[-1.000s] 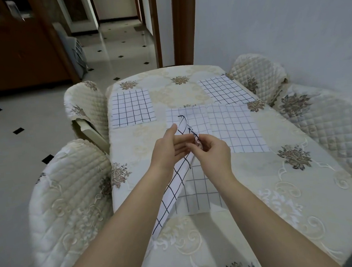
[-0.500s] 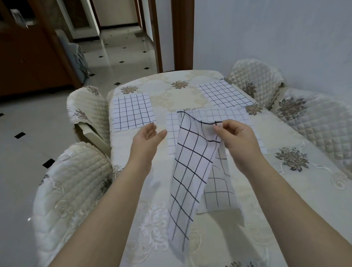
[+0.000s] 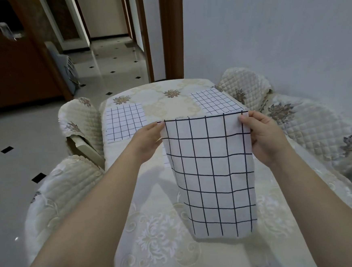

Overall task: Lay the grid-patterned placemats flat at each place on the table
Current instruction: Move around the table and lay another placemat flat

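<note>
holding a grid placemat (image 3: 212, 172) up mid-frame, left grip (image 3: 148, 141) and right grip (image 3: 263, 135) each pinching a top corner, above the worktop (image 3: 158, 240).

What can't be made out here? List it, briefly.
Head view, all:
- Middle of the table: hidden behind the held placemat; only a sliver of another mat shows.
- Fingertips of left hand and right hand: behind that placemat.
- Table's near end: cut off by the bottom edge.
</note>
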The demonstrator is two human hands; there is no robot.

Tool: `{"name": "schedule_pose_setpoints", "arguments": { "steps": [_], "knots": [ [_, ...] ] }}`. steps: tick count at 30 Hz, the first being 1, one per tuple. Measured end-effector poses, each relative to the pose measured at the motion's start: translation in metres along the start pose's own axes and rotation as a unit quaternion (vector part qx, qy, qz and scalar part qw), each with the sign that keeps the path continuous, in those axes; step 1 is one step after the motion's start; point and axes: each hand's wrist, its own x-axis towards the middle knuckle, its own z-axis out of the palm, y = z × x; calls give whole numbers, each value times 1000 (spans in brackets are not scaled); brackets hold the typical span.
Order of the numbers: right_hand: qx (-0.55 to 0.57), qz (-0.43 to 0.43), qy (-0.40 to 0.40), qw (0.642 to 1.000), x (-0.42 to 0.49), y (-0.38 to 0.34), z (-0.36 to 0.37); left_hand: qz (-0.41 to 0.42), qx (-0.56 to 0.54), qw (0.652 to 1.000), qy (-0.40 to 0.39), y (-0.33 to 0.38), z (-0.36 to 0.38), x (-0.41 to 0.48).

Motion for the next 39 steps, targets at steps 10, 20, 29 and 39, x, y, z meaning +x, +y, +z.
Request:
{"name": "schedule_pose_setpoints", "arguments": {
  "steps": [10,20,29,39],
  "knots": [
    [-57,14,29,998,27,-1,5,64,73,994,49,25,-19,-6],
    [-145,37,-33,988,95,14,69,118,99,970,186,69,-66,-19],
    [-174,4,-59,983,174,17,147,158,149,934,284,124,-105,-7],
    [-140,-44,-69,987,167,23,164,213,140,925,281,124,-125,-15]
  ]
}}
